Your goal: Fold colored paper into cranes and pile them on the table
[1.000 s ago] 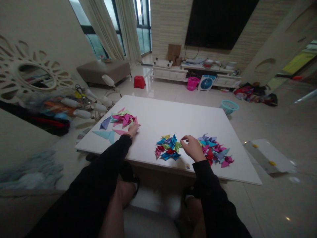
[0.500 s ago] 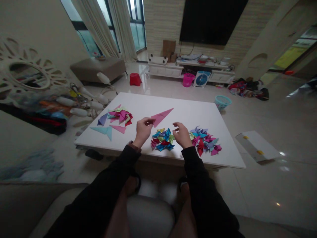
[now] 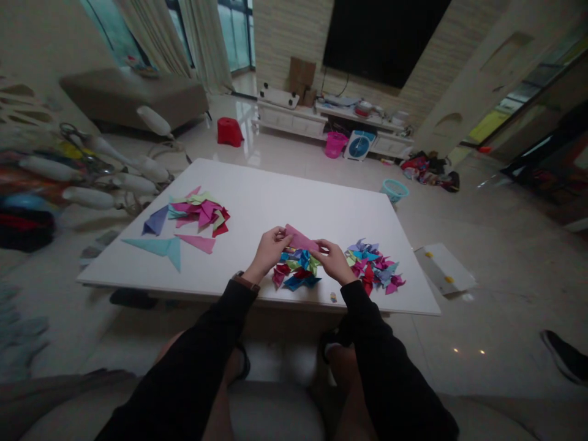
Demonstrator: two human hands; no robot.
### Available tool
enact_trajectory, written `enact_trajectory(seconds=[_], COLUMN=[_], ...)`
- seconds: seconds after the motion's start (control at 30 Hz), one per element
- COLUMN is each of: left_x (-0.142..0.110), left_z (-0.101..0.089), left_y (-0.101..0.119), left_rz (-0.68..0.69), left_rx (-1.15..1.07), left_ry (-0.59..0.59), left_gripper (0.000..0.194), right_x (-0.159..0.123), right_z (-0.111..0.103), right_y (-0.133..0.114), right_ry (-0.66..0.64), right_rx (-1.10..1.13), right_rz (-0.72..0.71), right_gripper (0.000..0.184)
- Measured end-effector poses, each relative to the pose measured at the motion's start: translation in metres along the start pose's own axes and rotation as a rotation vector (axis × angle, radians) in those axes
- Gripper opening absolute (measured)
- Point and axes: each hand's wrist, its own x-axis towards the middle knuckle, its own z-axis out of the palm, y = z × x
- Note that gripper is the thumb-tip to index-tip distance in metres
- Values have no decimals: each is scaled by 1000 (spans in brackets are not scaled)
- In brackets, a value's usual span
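- Across the room, in the head view, a TV is hanging on the wall, and under it a low cabinet is standing.
- On the floor before this cabinet, a pink bucket and a blue fan are standing side by side; a red stool is standing more to the left.
- Nearer, a white table is carrying several groups of coloured papers.
- Left hand is pinching the left end of the pink paper between thumb and fingers.
- Right hand is pinching the right end of the same paper, so both hands are gripping it, closed.
- This pink paper is stretching between the hands, at the far side of the middle pile; whether it is touching the pile, I cannot tell.
- Just beside the right hand, the right pile is lying, made of many folded pieces.
- Well apart, toward the table's left end, the left pile is lying; a purple piece and a light blue piece are lying near it.
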Motion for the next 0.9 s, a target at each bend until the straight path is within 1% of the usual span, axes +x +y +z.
enact_trajectory(seconds=[0.07, 0.13, 0.27, 0.33, 0.4, 0.47, 0.53, 0.57, 0.63, 0.67, 0.73, 0.77, 0.8, 0.83, 0.9], left_x=[1, 1, -1, -2, -3, -3, 0, 2, 7, 10, 14, 16, 18, 19, 20], left_z=[-8, -14, -18, -15, -10, -3, 4, 6, 9, 9, 6, 4, 2, 0, -4], left_y=[1, 4, 13, 17, 19, 19, 17, 16, 12, 11, 7, 6, 5, 4, 3], left_rz=[-53, -71, -68, -94, -144, -181, -192, -194, -212, -225, -254, -268, -279, -289, -305], left_rx=[-41, -58, -50, -116, -265, -399, -458, -471, -505, -515, -510, -496, -475, -454, -409], left_ry=[38, 67, 115, 158, 196, 222, 240, 243, 245, 246, 259, 269, 276, 274, 240], left_gripper=[33, 32, 25, 21, 20, 20, 22, 23, 26, 26, 26, 26, 26, 26, 25], right_x=[0, -4, -15, -19, -20, -16, -5, 3, 24, 38, 68, 85, 102, 119, 152], right_z=[8, 13, 11, 10, 14, 24, 36, 42, 49, 49, 42, 36, 29, 23, 16], right_y=[-1, -3, -13, -22, -32, -40, -45, -45, -41, -38, -29, -24, -18, -12, 2], right_ry=[-32, -15, 64, 140, 258, 378, 453, 477, 533, 567, 635, 652, 644, 604, 450], right_rx=[75, 149, 273, 336, 442, 574, 645, 641, 584, 547, 443, 351, 205, 15, -367], right_rz=[68, 120, 218, 248, 231, 178, 128, 109, 86, 81, 80, 78, 72, 60, 40], right_gripper=[33, 36, 41, 42, 40, 38, 37, 36, 36, 36, 37, 38, 39, 39, 38])
